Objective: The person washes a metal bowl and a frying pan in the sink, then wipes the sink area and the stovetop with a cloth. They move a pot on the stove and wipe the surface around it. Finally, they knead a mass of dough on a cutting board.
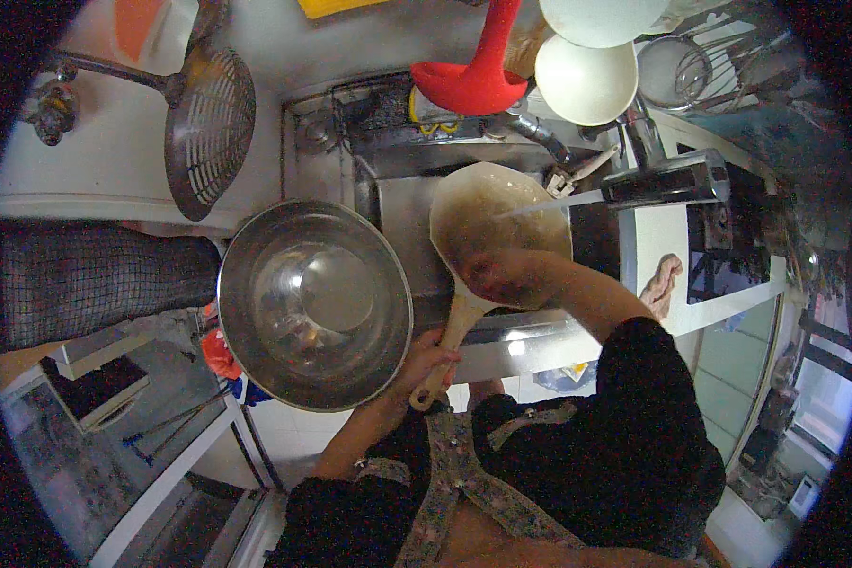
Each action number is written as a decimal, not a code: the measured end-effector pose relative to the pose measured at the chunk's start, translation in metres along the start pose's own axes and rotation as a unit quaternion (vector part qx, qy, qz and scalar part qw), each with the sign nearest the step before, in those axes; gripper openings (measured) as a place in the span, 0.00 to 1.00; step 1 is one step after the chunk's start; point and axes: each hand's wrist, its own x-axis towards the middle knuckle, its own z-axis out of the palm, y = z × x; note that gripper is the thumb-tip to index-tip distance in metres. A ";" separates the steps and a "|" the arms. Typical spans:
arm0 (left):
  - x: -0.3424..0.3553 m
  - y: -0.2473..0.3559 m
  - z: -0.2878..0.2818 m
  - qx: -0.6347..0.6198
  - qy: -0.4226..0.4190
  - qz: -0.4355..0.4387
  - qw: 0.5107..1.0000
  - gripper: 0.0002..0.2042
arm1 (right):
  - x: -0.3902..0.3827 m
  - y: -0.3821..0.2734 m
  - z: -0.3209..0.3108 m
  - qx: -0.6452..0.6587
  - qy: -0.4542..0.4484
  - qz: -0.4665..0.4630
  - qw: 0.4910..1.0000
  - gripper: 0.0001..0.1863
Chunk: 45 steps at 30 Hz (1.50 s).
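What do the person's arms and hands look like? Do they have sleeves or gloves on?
The left sleeve and right sleeve are black and stop short of the hands, leaving the forearms bare. The left hand has no glove. The right hand looks bare too, but its fingers are blurry.

Bare left hand (428, 363): fingers curled in a closed grip, close in front of the torso. Bare left forearm (355, 437) angles up and right out of a black fabric sleeve. Bare right hand (497, 275): farther out, elbow bent, bare right forearm (592, 295) reaching leftward. Right fingers dim, blurred; can't tell their closure.
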 end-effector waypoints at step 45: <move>-0.011 0.016 0.019 0.110 0.050 -0.001 0.993 0.21 | -0.090 -0.010 -0.017 -0.220 -0.067 0.120 0.966 0.14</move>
